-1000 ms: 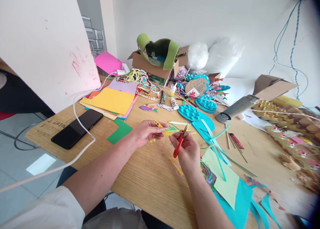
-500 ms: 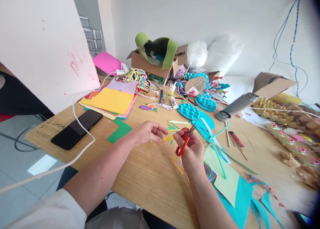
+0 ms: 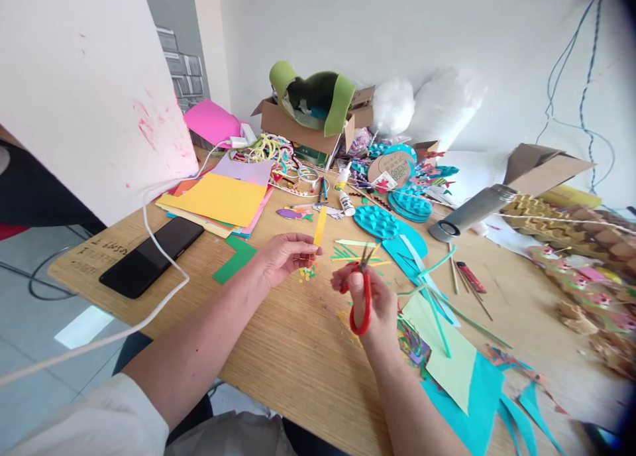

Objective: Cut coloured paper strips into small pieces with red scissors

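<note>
From afar, I hold a yellow strip (image 3: 320,227) near-upright, pinched between thumb and fingers of the left hand (image 3: 289,258), left of the red scissors (image 3: 368,301). My right hand (image 3: 382,308) is curled around the scissors' handles, blades slightly parted. Paper bits (image 3: 307,274) and green strips (image 3: 342,252) lie left of the scissors.

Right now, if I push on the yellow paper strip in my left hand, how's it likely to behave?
The yellow paper strip would likely bend easily, since it looks thin and narrow, though it juts out straight without drooping. Pinched only near one end by your left hand, it may also swing aside when pushed.
</note>
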A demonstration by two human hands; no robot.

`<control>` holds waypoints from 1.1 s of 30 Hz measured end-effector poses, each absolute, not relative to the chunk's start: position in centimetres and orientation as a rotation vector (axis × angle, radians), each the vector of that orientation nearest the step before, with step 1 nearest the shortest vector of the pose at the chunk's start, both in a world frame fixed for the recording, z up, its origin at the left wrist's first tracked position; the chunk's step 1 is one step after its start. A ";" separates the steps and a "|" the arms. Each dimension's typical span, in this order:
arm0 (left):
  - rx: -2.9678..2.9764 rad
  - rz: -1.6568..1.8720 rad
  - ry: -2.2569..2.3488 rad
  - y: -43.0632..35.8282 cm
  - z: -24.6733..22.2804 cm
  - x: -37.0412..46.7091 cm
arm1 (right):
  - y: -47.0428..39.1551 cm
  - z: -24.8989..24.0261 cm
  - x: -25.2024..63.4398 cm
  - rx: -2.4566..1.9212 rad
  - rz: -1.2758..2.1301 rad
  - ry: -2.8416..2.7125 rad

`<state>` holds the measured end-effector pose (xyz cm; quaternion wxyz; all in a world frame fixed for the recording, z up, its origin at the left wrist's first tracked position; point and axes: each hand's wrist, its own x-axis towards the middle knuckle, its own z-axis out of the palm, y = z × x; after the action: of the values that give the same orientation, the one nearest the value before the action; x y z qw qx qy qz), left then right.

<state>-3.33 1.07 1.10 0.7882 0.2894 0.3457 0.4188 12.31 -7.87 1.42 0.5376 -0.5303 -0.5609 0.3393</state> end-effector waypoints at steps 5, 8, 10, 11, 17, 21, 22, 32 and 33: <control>0.589 0.943 0.800 0.7 1.1 -2.7 | -7.9 0.5 11.6 -1.402 1.113 -1.405; 0.555 0.944 0.803 0.5 1.2 -2.6 | -7.7 0.0 11.4 -1.458 1.171 -1.430; 0.529 0.946 0.815 0.4 1.1 -2.5 | -7.6 -0.1 11.3 -1.476 1.204 -1.428; 0.523 0.949 0.824 0.4 1.0 -2.4 | -7.6 -0.2 11.3 -1.480 1.222 -1.428; 0.550 0.981 0.870 0.5 0.6 -2.4 | -7.5 -0.5 11.3 -1.520 1.273 -1.429; 0.590 0.975 0.862 0.5 0.4 -2.3 | -7.4 -0.7 11.4 -1.521 1.282 -1.376; 0.601 0.965 0.862 0.5 0.4 -2.3 | -7.4 -0.7 11.4 -1.514 1.280 -1.364; 0.685 0.904 0.880 0.2 0.3 -2.1 | -7.2 -0.5 11.6 -1.515 1.247 -1.289; 0.689 0.899 0.881 0.1 0.3 -2.1 | -7.2 -0.5 11.7 -1.509 1.252 -1.288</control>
<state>-2.07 0.14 0.32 0.7535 0.3158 0.4036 0.4118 11.65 -7.21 -0.50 0.3875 -0.5929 -0.5061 0.4921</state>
